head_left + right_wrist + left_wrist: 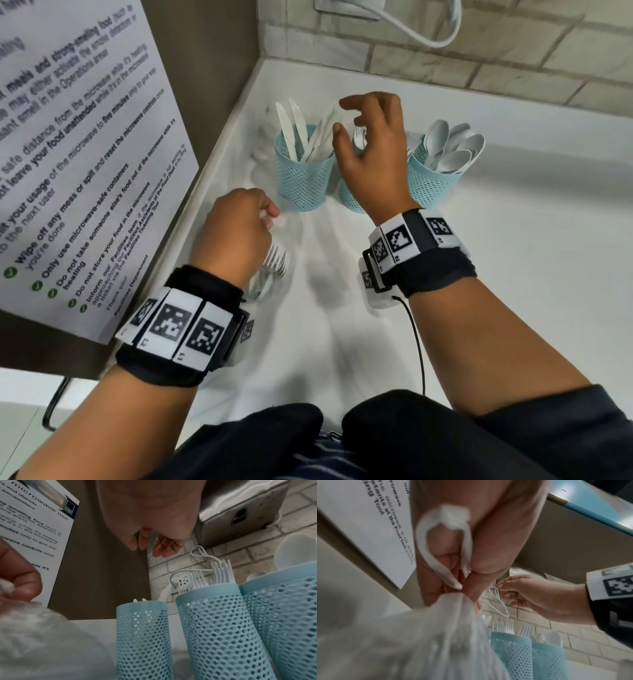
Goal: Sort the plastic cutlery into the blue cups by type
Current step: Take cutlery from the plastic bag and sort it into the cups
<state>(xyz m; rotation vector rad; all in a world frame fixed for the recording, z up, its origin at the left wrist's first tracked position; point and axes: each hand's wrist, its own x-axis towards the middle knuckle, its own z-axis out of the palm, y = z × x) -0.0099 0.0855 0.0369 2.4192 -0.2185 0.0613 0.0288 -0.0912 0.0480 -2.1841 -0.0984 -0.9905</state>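
Three blue mesh cups stand in a row on the white counter. The left cup (301,174) holds white knives (291,126), the middle cup (214,622) holds forks (221,572), and the right cup (431,181) holds spoons (452,147). My left hand (263,219) grips the knotted top of a clear plastic bag (436,635) in front of the left cup. Forks (275,262) show through the bag under my wrist. My right hand (344,114) hovers over the middle cup with its fingers (159,547) spread and relaxed, holding nothing. It hides most of that cup in the head view.
A printed notice (68,154) on a brown panel borders the counter on the left. A tiled wall (445,58) with a socket and white cable (421,31) runs behind the cups. A steel appliance (240,511) hangs above the wall. The white counter (531,257) stretches to the right.
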